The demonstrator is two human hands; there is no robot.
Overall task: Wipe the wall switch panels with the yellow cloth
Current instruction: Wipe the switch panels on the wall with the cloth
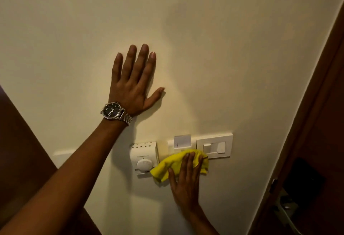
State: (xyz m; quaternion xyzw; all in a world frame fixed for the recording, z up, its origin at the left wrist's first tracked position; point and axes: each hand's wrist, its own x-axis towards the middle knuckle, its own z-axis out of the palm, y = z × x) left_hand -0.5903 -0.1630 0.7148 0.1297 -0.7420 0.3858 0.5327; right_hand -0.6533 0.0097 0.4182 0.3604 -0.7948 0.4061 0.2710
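A row of white panels sits low on the cream wall: a thermostat with a round dial (144, 157), a key-card holder (182, 141) and a switch panel (215, 146). My right hand (186, 180) presses the yellow cloth (172, 164) flat against the wall, over the lower part of the card holder, touching the thermostat's right edge and the switch panel's lower left corner. My left hand (133, 84), with a steel wristwatch, lies flat on the bare wall above the panels, fingers spread, holding nothing. Another white plate (61, 155) shows partly behind my left forearm.
A dark wooden door frame (316, 113) runs along the right, with a metal door handle (287, 210) at the lower right. Dark wood also fills the lower left corner (18, 151).
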